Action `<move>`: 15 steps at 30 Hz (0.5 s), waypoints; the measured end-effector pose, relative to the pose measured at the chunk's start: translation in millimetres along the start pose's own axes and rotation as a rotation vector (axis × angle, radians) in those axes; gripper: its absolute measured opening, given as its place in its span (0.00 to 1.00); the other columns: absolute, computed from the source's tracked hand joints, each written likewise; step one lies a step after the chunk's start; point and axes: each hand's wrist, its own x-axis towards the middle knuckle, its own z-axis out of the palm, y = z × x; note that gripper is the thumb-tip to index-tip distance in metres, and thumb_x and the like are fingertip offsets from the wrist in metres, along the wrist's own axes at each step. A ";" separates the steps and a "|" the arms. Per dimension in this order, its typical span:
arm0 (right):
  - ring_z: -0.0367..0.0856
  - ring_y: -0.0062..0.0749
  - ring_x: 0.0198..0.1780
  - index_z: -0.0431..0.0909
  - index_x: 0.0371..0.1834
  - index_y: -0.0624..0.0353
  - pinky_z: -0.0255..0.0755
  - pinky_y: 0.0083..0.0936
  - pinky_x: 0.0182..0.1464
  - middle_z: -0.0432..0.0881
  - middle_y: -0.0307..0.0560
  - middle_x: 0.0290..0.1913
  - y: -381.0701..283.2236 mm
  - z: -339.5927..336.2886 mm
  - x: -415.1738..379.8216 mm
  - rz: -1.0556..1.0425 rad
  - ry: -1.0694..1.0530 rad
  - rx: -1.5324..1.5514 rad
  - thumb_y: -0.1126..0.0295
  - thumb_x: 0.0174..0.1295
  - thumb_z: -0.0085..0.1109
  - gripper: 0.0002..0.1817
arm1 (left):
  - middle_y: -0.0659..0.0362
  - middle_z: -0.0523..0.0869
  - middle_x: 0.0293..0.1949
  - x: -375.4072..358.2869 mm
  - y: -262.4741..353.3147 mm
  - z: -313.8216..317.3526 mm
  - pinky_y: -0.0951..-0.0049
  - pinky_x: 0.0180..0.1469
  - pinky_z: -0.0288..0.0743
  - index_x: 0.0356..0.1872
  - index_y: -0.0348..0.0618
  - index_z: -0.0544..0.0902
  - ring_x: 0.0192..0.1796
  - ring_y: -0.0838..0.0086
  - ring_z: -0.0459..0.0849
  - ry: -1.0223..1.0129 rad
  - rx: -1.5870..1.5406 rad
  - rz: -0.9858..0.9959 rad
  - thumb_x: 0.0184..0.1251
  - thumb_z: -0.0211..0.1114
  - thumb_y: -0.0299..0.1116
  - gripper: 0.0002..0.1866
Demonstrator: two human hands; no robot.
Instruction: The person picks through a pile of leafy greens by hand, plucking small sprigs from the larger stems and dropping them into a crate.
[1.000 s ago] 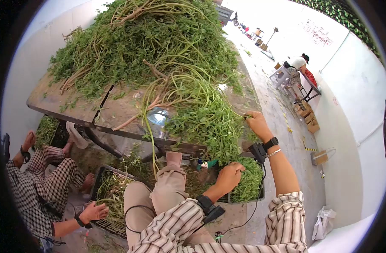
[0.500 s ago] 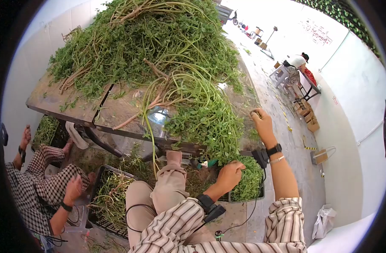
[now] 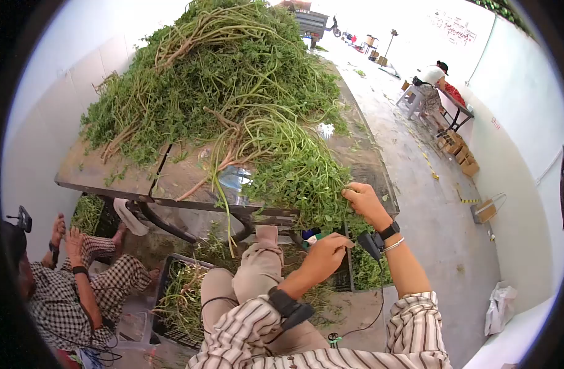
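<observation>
A loose bunch of leafy greens point(image 3: 294, 175) with long stems and brown roots lies at the table's front edge, some leaves hanging over. At the right side of that bunch, my right hand point(image 3: 369, 206) is closed, thumb and fingertips pinched on the leaves. Lower down, just in front of the table edge, is my left hand point(image 3: 325, 253), its fingers pressed together; what they hold, if anything, is too small to make out. Beneath my hands a black crate point(image 3: 351, 270) contains cut green tips point(image 3: 371, 264), partly hidden by my right wrist. A small green-and-white object point(image 3: 312, 238) shows behind my left hand.
A big heap of greens point(image 3: 214, 80) covers the back of the wooden table point(image 3: 109, 175). Left of my legs stands a crate of stems point(image 3: 182, 295). A seated person point(image 3: 66, 295) is at the left; another person point(image 3: 431, 83) bends over a far table near cardboard boxes point(image 3: 459, 150).
My right hand has come down and left onto the leaves from above the table's right side. My left hand stays low, near the table edge. The view has shifted slightly.
</observation>
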 end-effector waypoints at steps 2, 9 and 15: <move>0.72 0.28 0.29 0.76 0.35 0.70 0.68 0.29 0.35 0.76 0.46 0.25 13.9 -1.9 4.7 -0.091 0.026 -0.058 0.67 0.55 0.57 0.14 | 0.52 0.82 0.42 -4.1 33.8 -29.0 0.71 0.41 0.75 0.41 0.39 0.81 0.41 0.61 0.82 0.058 0.068 0.158 0.56 0.55 0.18 0.13; 0.79 0.43 0.38 0.78 0.39 0.70 0.70 0.32 0.44 0.81 0.58 0.35 28.0 0.8 10.3 -0.365 0.178 -0.293 0.64 0.56 0.56 0.17 | 0.51 0.75 0.55 -7.7 44.4 -150.3 0.58 0.62 0.61 0.57 0.43 0.73 0.61 0.55 0.68 0.380 0.758 0.190 0.54 0.60 0.22 0.25; 0.79 0.49 0.43 0.78 0.40 0.70 0.70 0.35 0.47 0.81 0.61 0.38 33.7 -0.4 14.4 -0.312 0.136 -0.294 0.63 0.56 0.55 0.18 | 0.50 0.66 0.64 -23.6 -21.9 -207.5 0.55 0.67 0.54 0.64 0.42 0.66 0.69 0.56 0.58 0.289 1.024 -0.042 0.58 0.60 0.26 0.29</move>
